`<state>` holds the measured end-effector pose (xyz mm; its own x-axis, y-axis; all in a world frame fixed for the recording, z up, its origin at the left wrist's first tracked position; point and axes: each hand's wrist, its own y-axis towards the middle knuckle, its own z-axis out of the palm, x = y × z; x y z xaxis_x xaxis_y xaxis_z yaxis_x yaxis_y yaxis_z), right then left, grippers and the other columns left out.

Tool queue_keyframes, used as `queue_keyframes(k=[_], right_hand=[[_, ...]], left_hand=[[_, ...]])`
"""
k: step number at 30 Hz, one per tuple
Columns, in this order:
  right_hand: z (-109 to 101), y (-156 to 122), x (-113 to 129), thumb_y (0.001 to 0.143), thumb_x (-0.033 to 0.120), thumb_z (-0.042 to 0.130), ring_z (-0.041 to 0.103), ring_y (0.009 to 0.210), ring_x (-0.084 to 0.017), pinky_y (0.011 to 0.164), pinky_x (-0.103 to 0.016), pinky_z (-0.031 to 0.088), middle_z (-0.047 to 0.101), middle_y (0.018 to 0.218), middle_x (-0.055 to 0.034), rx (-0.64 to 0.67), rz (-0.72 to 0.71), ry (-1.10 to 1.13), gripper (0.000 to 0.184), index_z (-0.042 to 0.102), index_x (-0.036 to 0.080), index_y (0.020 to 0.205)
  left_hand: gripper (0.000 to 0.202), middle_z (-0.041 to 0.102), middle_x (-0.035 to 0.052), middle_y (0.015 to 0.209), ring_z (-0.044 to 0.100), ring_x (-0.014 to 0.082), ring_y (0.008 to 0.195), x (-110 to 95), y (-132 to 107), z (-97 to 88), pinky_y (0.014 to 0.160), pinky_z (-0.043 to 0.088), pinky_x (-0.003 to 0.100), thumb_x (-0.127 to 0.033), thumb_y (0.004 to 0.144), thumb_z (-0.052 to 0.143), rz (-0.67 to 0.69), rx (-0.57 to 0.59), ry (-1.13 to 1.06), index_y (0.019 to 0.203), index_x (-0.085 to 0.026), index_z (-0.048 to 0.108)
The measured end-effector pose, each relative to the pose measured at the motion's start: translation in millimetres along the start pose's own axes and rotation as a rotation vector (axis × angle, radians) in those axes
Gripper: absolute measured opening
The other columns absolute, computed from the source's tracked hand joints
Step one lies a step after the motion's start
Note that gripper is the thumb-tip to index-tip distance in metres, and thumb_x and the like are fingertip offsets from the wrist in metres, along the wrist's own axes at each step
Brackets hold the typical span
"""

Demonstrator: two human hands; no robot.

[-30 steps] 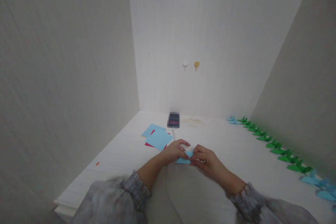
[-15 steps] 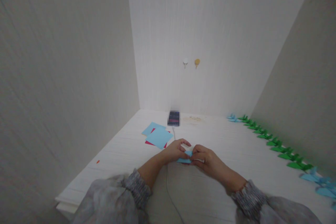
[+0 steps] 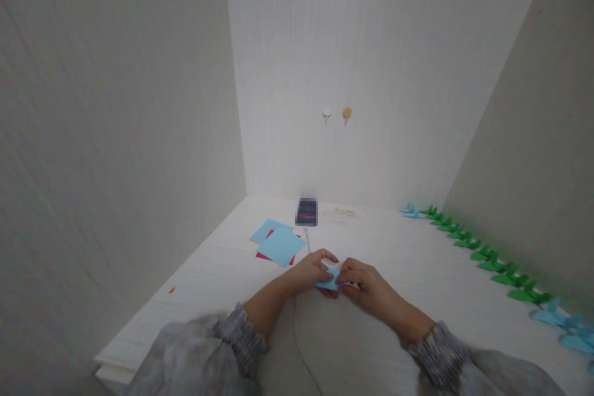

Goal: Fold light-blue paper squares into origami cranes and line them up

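A small folded piece of light blue paper (image 3: pixel 328 283) is held between both hands above the table, near the middle of the view. My left hand (image 3: pixel 312 272) grips its left side, thumb on top and some fingers underneath. From the right, my right hand (image 3: pixel 362 279) pinches the paper's edge between thumb and fingers. The fingers hide part of the paper, so its exact folds cannot be made out. Beyond my left hand lie square sheets of light blue paper (image 3: pixel 281 246), with red paper (image 3: pixel 263 256) showing beneath them.
Folded green paper figures (image 3: pixel 485 253) and blue paper figures (image 3: pixel 552 313) line the table's right side. A phone-like device with a blurred screen (image 3: pixel 307 212) stands by the back wall; a pale cable (image 3: pixel 299 346) runs toward me. An orange scrap (image 3: pixel 171 290) lies left. Two hooks (image 3: pixel 347 113) hang on the wall.
Both hands stay in nearly the same place on the blue paper. More of its blue face shows between the fingers now. The whole view has shifted slightly.
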<state>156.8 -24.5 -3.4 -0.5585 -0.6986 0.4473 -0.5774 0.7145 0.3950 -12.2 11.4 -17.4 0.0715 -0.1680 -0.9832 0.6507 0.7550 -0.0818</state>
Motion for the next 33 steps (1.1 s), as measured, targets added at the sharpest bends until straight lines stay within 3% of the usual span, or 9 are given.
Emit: queue_keyframes(k=[10, 24, 29, 33], right_hand=[[0, 1, 0, 0.072, 0.028, 0.054, 0.051, 0.066, -0.011, 0.059, -0.021, 0.038, 0.052, 0.072, -0.0010, 0.013, 0.053, 0.032, 0.013, 0.064, 0.022, 0.072], [-8, 0, 13, 0.073, 0.025, 0.051, 0.050, 0.074, -0.013, 0.065, -0.024, 0.041, 0.050, 0.082, -0.0040, -0.038, -0.093, -0.060, 0.018, 0.058, 0.023, 0.089], [-8, -1, 14, 0.073, 0.026, 0.052, 0.050, 0.074, -0.013, 0.064, -0.024, 0.041, 0.050, 0.081, -0.0036, -0.036, -0.088, -0.058, 0.019, 0.058, 0.024, 0.091], [-7, 0, 11, 0.072, 0.025, 0.054, 0.050, 0.075, -0.014, 0.067, -0.025, 0.041, 0.050, 0.079, -0.0029, -0.048, -0.065, 0.015, 0.012, 0.062, 0.024, 0.081]], left_hand=[[0.042, 0.057, -0.0012, 0.051, 0.057, 0.0152, 0.046, -1, -1, 1.3, 0.047, 0.044, 0.028, -0.020, 0.056, 0.061, -0.009, 0.006, 0.062, 0.092, -0.014, 0.039], [0.041, 0.056, -0.0014, 0.057, 0.052, 0.0120, 0.046, -17, -6, 7.6, 0.045, 0.042, 0.026, -0.011, 0.051, 0.057, -0.030, -0.114, 0.025, 0.090, -0.014, 0.046], [0.043, 0.056, -0.0015, 0.057, 0.053, 0.0128, 0.045, -12, -3, 4.8, 0.046, 0.042, 0.028, -0.010, 0.051, 0.057, -0.032, -0.081, 0.011, 0.092, -0.014, 0.045], [0.048, 0.057, -0.0011, 0.055, 0.054, 0.0138, 0.044, -5, -1, 1.8, 0.047, 0.043, 0.029, -0.014, 0.053, 0.059, -0.010, -0.027, 0.024, 0.097, -0.014, 0.040]])
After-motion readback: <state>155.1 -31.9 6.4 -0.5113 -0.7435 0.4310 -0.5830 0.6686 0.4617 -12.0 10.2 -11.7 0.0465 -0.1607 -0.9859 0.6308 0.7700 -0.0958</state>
